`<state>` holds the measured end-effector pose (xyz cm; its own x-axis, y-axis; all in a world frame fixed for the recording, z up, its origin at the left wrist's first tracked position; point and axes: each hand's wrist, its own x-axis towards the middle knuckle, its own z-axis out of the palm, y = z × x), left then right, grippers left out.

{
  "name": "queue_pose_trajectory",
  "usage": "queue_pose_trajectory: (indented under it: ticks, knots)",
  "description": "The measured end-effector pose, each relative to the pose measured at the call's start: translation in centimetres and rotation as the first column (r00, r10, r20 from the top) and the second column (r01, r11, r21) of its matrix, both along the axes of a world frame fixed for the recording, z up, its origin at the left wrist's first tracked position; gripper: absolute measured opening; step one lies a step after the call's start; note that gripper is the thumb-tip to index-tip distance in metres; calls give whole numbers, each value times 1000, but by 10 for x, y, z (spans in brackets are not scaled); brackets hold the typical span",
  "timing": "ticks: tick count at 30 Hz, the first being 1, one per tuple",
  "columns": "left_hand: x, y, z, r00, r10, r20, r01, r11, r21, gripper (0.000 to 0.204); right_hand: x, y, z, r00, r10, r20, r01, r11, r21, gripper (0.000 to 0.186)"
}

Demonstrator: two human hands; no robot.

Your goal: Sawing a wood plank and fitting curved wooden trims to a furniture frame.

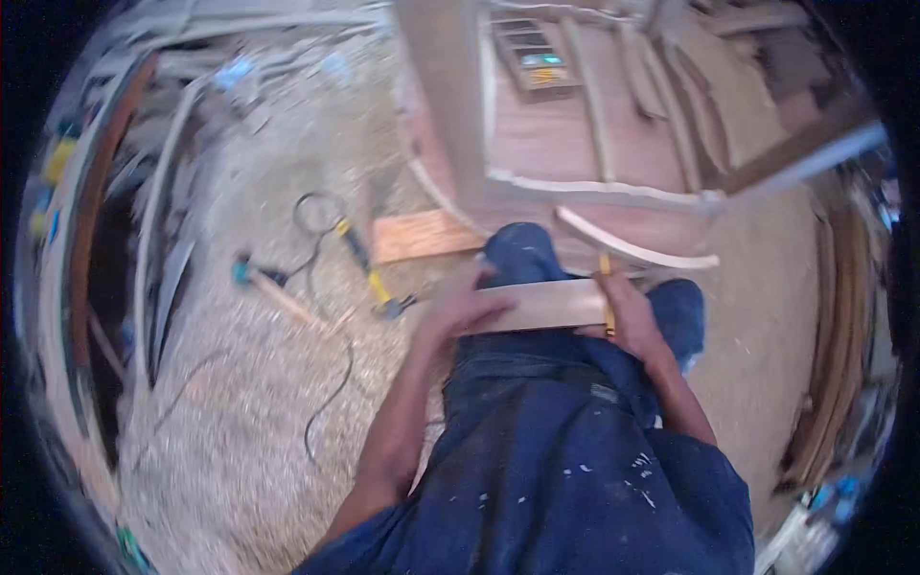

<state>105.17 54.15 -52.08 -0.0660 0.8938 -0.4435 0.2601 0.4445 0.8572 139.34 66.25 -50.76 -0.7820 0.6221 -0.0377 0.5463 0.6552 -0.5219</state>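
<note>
A short pale wooden board [551,305] lies across my lap, over the thighs. My left hand [470,305] is at the board's left end, somewhat blurred, its fingers stretched and apart along the wood. At the other end, my right hand [631,311] is closed around a thin yellow stick that looks like a pencil [607,287], which crosses the board near its right edge. The right fingers also press against that end, some hidden beneath it.
Left on the dusty floor are a yellow-and-black hammer [362,259], a wooden-handled tool [278,292] and a dark cable [335,388]. A wood offcut [422,236] lies ahead. Beyond stands a curved timber frame [613,196] with a reddish panel. Planks [834,345] line the right.
</note>
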Motion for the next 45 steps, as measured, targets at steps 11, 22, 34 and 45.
queue_pose_trajectory:
  ticks: [11,22,34,45]
  knots:
    - [17,-57,-8,895,13,-446,78,979,186,99,2,44,9,978,79,-191,-78,997,14,91]
    - [-4,-51,92,589,173,-789,-74,984,161,101,149,254,-165,963,80,257,-100,993,65,58]
    - [-29,-77,249,802,297,-519,-493,819,-294,101,119,186,-110,935,-47,352,18,996,85,36]
    - [-30,-250,401,351,927,-129,-862,266,-431,70,91,67,222,899,-162,407,205,977,-63,37]
